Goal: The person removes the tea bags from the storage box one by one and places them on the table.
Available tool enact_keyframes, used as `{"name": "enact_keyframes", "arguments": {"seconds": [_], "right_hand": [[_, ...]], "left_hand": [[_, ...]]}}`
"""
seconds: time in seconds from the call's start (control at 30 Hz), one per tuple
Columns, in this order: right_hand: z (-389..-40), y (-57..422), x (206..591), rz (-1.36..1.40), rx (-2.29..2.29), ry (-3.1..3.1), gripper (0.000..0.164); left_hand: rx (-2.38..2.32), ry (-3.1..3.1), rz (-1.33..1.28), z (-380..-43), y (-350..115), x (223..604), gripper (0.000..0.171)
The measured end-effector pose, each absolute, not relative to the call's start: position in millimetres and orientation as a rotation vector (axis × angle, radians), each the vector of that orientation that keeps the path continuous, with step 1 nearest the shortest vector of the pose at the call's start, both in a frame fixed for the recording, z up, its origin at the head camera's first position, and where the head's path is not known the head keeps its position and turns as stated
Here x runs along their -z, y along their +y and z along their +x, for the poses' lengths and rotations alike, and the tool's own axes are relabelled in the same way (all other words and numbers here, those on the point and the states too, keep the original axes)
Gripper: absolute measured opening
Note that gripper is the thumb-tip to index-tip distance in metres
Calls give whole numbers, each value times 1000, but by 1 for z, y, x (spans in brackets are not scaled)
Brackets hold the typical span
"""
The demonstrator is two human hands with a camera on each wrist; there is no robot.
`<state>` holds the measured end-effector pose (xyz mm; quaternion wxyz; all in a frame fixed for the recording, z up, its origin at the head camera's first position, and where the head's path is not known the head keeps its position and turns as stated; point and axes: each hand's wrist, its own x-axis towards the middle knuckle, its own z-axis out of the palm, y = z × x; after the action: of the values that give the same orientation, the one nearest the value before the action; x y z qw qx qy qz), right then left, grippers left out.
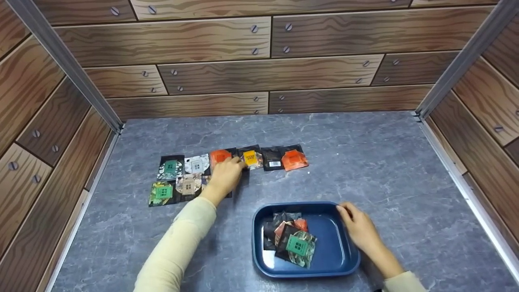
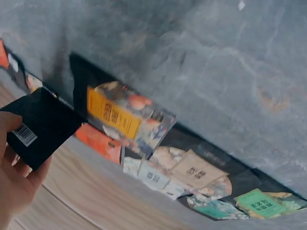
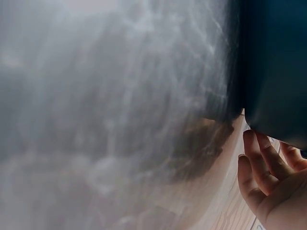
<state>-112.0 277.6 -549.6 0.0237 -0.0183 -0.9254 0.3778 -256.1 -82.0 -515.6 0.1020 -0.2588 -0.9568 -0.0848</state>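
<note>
My left hand (image 1: pixel 225 175) reaches over the rows of flat printed packets. In the left wrist view it pinches a black packet (image 2: pixel 45 125) by one edge, the barcoded side towards the camera. Close by lie an orange-fronted packet (image 1: pixel 220 155) and a yellow-labelled packet (image 1: pixel 250 158). My right hand (image 1: pixel 361 228) grips the far right corner of a blue tray (image 1: pixel 352 253), its fingertips (image 3: pixel 249 136) against the outside. Several packets lie piled on the tray's left side, topped by a green-labelled packet (image 1: pixel 298 245).
Left of my left hand, the rows include a teal-labelled packet (image 1: pixel 170 166), a white packet (image 1: pixel 197 165), a green-labelled packet (image 1: pixel 164 192) and a beige-labelled packet (image 1: pixel 188 186). A black packet (image 1: pixel 273 156) and an orange packet (image 1: pixel 294 159) end the far row. Wood-patterned walls (image 1: pixel 215 77) surround the grey tabletop (image 1: pixel 389 170).
</note>
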Motion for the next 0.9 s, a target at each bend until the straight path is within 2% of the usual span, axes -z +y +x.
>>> {"name": "enact_keyframes", "arguments": {"seconds": [0.2,0.4,0.53,0.7,0.9], "right_hand": [[-112,278,550,-49,-1174,-2853,25],[-113,277,551,-41,-1166,-2859,26],[-113,277,552,-38,-1161,-2861,26],[-114,277,553,-36,-1156,-2850,25],[-113,278,552,-35,-1140,-2853,26]], "left_hand": [[158,-2936,-809,-247,-76,526,23],[144,-3040,-809,-241,-74,527,42],[94,-3103,-806,-240,-75,527,49],[98,-3138,-808,-241,-76,527,47],[282,-3114,-804,-240,-63,511,31]]}}
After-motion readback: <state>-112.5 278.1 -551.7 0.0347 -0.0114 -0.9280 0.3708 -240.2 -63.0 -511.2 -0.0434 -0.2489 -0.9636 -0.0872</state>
